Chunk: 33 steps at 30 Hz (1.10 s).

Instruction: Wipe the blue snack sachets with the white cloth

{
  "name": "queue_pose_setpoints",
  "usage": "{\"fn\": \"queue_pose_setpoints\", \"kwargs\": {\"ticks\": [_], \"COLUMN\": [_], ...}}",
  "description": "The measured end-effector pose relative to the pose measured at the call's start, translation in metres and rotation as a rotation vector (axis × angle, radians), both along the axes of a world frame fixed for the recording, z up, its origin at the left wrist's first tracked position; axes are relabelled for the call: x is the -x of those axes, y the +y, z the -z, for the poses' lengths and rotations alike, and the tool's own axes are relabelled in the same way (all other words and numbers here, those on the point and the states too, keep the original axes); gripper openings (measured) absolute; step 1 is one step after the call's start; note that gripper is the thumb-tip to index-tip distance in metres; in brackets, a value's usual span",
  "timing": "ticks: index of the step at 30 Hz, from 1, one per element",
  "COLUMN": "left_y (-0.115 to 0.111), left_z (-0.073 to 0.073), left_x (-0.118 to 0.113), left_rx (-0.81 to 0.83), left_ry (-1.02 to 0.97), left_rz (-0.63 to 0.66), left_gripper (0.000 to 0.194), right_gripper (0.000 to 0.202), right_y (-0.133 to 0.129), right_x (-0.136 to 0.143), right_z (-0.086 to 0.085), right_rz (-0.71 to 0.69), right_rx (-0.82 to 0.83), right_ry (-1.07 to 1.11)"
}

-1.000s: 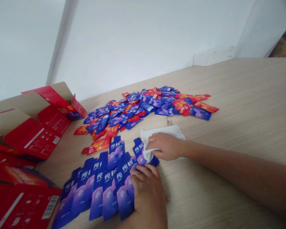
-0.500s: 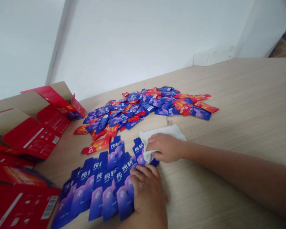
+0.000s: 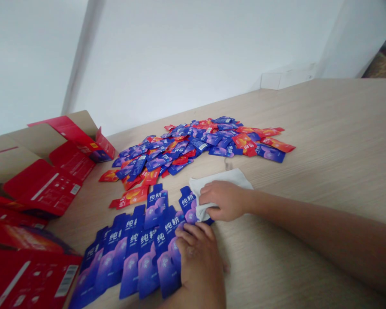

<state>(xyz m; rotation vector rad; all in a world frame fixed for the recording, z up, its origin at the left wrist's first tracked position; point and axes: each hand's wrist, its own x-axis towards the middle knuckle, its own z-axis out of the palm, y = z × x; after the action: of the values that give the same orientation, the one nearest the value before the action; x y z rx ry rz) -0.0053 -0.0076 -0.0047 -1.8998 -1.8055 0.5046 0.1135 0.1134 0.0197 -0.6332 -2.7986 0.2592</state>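
A pale wood-look table (image 3: 334, 163) runs back to a plain white wall (image 3: 206, 56), where a dark vertical strip (image 3: 79, 51) stands toward the left. A low white box-like piece (image 3: 286, 78) sits along the table's far edge, and something brown in the top right corner is too blurred to name. On the left are open red cartons (image 3: 46, 186) with bare cardboard insides. Across the middle spreads a loose pile of blue and orange-red packets (image 3: 183, 148).

Nearer, blue packets (image 3: 149, 262) lie overlapping, printed side up, in a slanting row. The person's left hand (image 3: 201, 257) rests over the right end of that row, fingers on the packets; I can't tell whether it grips any. The right hand (image 3: 223, 201) is closed on a white cloth (image 3: 233, 177), whose bunched edge covers part of the rightmost blue packet (image 3: 187, 199).

Compared with half a second ago, the right hand and the bunched cloth have slid slightly rightward. The left hand, row and pile look unchanged.
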Motion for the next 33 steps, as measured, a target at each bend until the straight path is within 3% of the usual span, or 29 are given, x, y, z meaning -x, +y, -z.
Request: {"fn": "queue_pose_setpoints", "kwargs": {"ticks": [8, 12, 16, 22, 28, 33], "left_y": [-0.0007, -0.0005, -0.0015, -0.0020, -0.0014, -0.0029], "left_z": [0.0024, 0.0013, -0.0029, -0.0034, -0.0008, -0.0054], "left_x": [0.0015, 0.0006, 0.0032, 0.0058, -0.0001, 0.0046], "left_rx": [-0.037, -0.044, -0.050, -0.055, -0.033, -0.048], "left_ry": [0.020, 0.013, 0.028, 0.060, 0.013, 0.005], "left_rz": [0.019, 0.019, 0.060, 0.092, 0.007, 0.091], "left_gripper": [0.076, 0.076, 0.061, 0.059, 0.079, 0.070], "right_gripper": [0.019, 0.018, 0.011, 0.017, 0.018, 0.026], "right_y": [0.0021, 0.0010, 0.0007, 0.0026, 0.0036, 0.0032], "right_x": [0.0031, 0.0011, -0.0004, 0.0029, 0.0030, 0.0046], "right_z": [0.0052, 0.0035, 0.0011, 0.0053, 0.0065, 0.0042], "right_rz": [0.183, 0.137, 0.082, 0.192, 0.228, 0.298], "right_rx": [-0.034, -0.035, -0.018, -0.032, -0.046, -0.085], "right_ry": [0.047, 0.039, 0.016, 0.037, 0.058, 0.199]}}
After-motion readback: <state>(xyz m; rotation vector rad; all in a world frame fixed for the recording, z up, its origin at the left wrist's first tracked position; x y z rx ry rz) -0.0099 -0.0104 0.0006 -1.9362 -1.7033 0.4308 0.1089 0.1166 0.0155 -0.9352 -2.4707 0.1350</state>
